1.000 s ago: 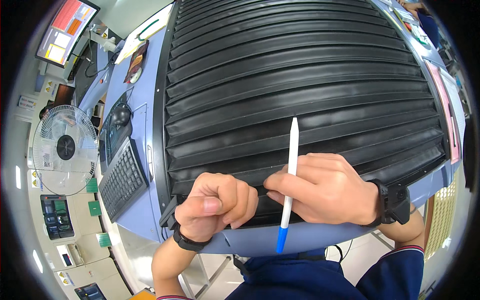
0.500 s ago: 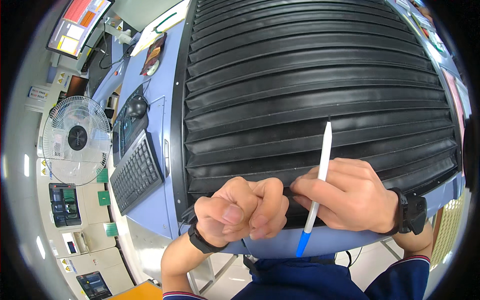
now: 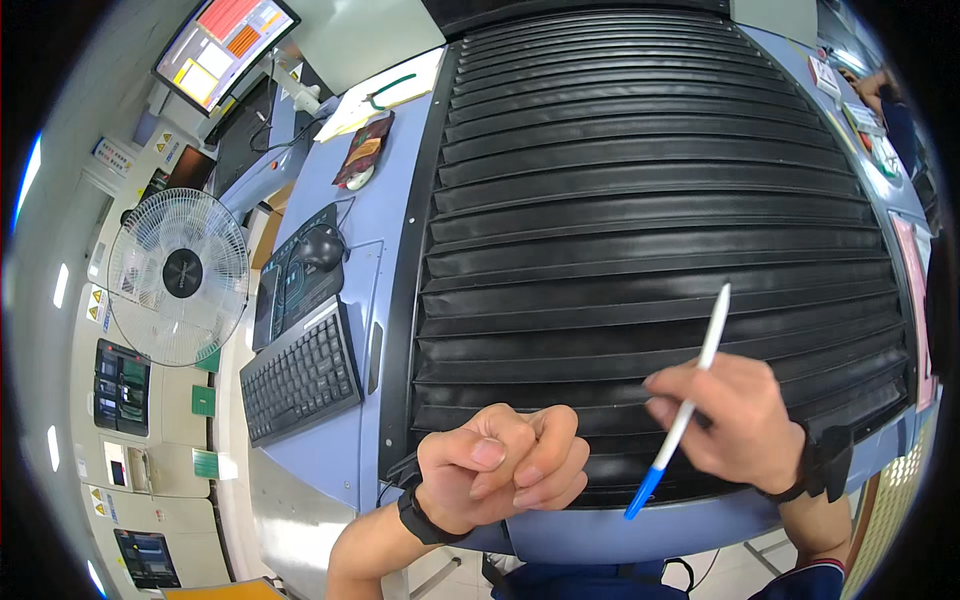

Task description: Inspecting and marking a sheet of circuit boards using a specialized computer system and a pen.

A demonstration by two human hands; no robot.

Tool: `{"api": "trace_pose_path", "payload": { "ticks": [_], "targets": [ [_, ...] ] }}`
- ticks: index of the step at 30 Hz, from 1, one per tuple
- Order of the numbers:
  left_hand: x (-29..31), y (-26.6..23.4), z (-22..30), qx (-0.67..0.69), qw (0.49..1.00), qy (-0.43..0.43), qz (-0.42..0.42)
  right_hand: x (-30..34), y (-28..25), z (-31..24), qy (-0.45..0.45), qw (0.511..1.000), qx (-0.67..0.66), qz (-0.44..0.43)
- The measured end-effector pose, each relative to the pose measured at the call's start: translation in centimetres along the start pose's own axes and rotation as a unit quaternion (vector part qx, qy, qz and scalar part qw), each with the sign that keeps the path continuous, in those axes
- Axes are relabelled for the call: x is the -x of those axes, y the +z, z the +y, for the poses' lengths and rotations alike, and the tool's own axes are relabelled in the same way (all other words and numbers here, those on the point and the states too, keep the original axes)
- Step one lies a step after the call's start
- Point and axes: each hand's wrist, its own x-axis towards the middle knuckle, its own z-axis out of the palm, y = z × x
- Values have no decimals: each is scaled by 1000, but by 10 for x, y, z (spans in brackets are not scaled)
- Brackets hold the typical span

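My left hand (image 3: 508, 462) is closed in front of me, palm side up, with the thumb pressed against the curled fingers. Whatever may be inside it is hidden. To its right, my right hand (image 3: 742, 425) grips a white pen (image 3: 714, 328) with a blue end. The pen is tilted, its white tip pointing up and away and its blue end toward me. Both hands are above the near part of a black pleated bellows cover (image 3: 640, 245), apart from each other. A dark band is on each wrist.
Left of the cover, a blue machine surface holds a black keyboard (image 3: 300, 372), a mouse (image 3: 320, 246), a dark red packet (image 3: 362, 150) and paper with green-handled pliers (image 3: 385, 95). Farther left are a fan (image 3: 182, 272) and a monitor (image 3: 228, 48). Another person's arm (image 3: 880, 92) shows far right.
The view has shifted, so the surroundings sit farther right. My right hand has moved away from my left, widening the gap, with the pen still in it. My left hand stays closed.
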Motion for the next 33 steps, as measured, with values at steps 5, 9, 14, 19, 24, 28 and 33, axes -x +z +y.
{"api": "trace_pose_path", "payload": {
  "ticks": [5,9,14,19,24,28,33],
  "targets": [
    [2,-2,1,-11,1000,10,-18,-4,-9,11,64,997,17,50],
    [3,0,1,-16,999,17,-25,-7,-9,17,59,996,23,56],
    [3,1,0,-25,999,32,-29,-7,-10,19,69,995,29,66],
    [3,-1,0,-1,999,32,-18,-7,-9,18,69,995,28,64],
    [4,1,1,-10,999,30,-4,-8,-11,16,60,996,36,55],
    [3,0,1,-14,999,29,-43,-7,-9,16,62,996,24,52],
    [2,-3,3,-23,998,14,-58,-6,-10,16,53,997,25,50]
  ]
}}
